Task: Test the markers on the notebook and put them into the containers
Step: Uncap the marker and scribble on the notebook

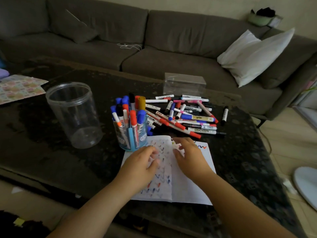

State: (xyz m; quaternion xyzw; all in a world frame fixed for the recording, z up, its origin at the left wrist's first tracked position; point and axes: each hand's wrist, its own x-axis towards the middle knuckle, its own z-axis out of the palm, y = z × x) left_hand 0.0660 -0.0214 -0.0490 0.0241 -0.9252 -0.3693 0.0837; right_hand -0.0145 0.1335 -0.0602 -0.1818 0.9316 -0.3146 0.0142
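Resting two hands point(143, 162) point(189, 156) on one notebook point(185, 182), fingers loosely apart, two containers point(73, 114) point(132, 134)

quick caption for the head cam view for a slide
Both hands, left hand and right hand, rest on the scribbled notebook between a marker-filled blue holder and loose markers.

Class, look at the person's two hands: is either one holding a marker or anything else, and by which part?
No marker is held. Both the left hand and right hand are on the open notebook; whether fingers pinch a page is too blurred to tell.
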